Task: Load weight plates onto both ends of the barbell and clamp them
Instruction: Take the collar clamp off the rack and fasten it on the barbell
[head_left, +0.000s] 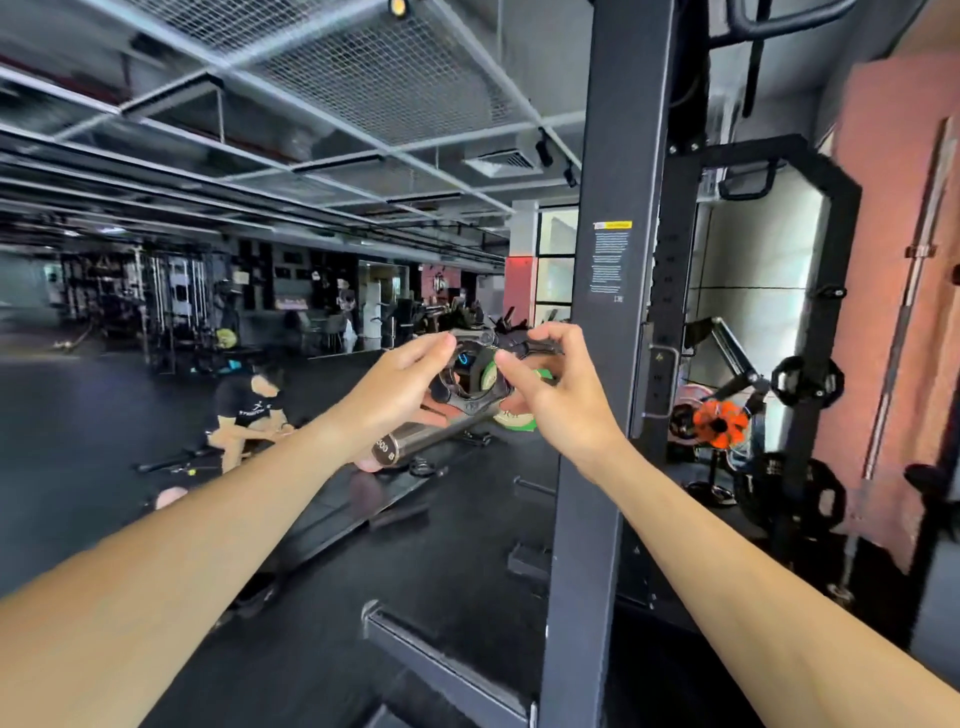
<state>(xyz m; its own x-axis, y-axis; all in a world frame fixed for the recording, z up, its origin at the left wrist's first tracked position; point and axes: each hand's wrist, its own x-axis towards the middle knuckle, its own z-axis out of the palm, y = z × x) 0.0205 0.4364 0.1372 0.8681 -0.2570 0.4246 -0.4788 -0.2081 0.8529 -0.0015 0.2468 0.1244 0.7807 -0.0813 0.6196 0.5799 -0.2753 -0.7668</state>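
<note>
2 hands, the left hand (402, 387) and the right hand (558, 387), pinch 1 black clamp (470, 382) above the barbell (415, 439) end. A green plate (519, 415) seems loaded behind it. Clamping is not done.

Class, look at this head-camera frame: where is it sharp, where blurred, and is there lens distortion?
Head view: sharpest on both hands, left hand and right hand, gripping the collar clamp; the far gym at left is smeared with blur; the wide lens bows the ceiling beams and tilts the rack upright.
</note>
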